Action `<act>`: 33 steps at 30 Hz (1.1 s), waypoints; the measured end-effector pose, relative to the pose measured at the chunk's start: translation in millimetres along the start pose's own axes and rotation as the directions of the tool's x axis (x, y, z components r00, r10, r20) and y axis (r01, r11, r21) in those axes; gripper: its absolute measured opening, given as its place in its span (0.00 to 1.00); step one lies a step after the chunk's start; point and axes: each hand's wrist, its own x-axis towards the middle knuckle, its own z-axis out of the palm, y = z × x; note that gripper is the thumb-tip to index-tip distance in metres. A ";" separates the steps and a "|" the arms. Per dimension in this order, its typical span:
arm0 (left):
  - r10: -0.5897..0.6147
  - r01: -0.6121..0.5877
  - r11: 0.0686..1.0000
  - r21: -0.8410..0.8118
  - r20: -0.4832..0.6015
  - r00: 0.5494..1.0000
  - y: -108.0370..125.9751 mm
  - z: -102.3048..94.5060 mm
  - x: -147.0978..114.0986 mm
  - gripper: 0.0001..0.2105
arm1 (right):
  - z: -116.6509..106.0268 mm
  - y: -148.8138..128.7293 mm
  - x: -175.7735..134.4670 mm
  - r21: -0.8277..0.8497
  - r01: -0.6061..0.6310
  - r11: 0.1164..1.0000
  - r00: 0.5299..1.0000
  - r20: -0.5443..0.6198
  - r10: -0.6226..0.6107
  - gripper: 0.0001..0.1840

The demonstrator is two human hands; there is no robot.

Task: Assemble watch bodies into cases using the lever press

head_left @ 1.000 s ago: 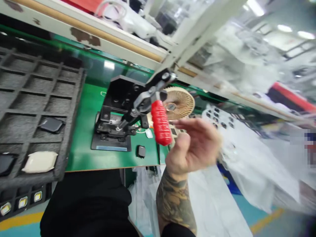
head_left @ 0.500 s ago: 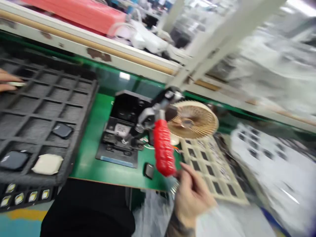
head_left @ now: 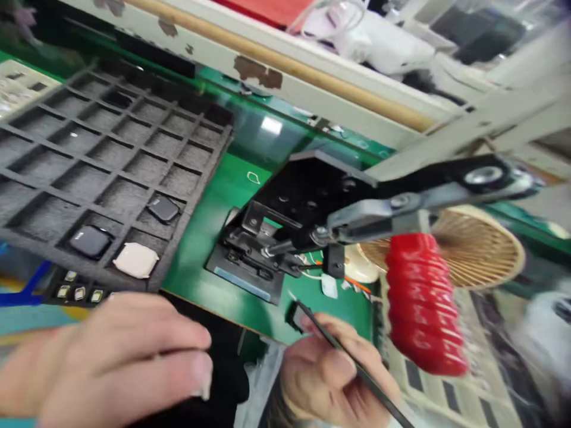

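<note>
My left hand (head_left: 129,362), smeared by motion, is in the lower left in front of the foam tray (head_left: 196,223). Its thumb and fingers press together, with a small pale bit showing at the tips that I cannot make out. My right hand (head_left: 332,371) is closed on a thin black pen-like tool (head_left: 348,351), its tip pointing up and left. Just beyond those fingers a small dark block (head_left: 294,315) lies on the green mat (head_left: 191,261). Above is a black clamp press (head_left: 307,196) with a red ribbed handle (head_left: 423,303), apart from my hand.
Dark watch-like cases (head_left: 91,241) and a white square piece (head_left: 136,260) sit in tray pockets. A round beige woven fan-like disc (head_left: 477,246) stands behind the handle. A beige tray (head_left: 413,371) is at right. A shelf beam (head_left: 321,77) crosses behind.
The view has shifted left and closer. My right hand has gone from beside the red handle to holding the black tool. My left hand has come from over the tray to the front.
</note>
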 end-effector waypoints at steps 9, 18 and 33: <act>-0.456 0.507 0.677 -0.534 0.236 0.858 -53.8 135.0 2.3 0.20 | 33.4 -16.7 -17.0 0.251 0.010 0.968 0.999 0.029 -0.018 0.06; -0.468 0.520 0.669 -0.532 0.242 0.850 -50.8 127.4 -5.6 0.21 | 35.7 -11.3 -33.4 0.246 0.048 0.968 0.986 0.143 -0.085 0.15; -0.542 0.530 0.497 -0.687 0.231 0.808 -48.9 129.1 -1.3 0.19 | 25.2 -12.7 -25.1 0.368 -0.120 0.922 0.993 0.062 0.104 0.08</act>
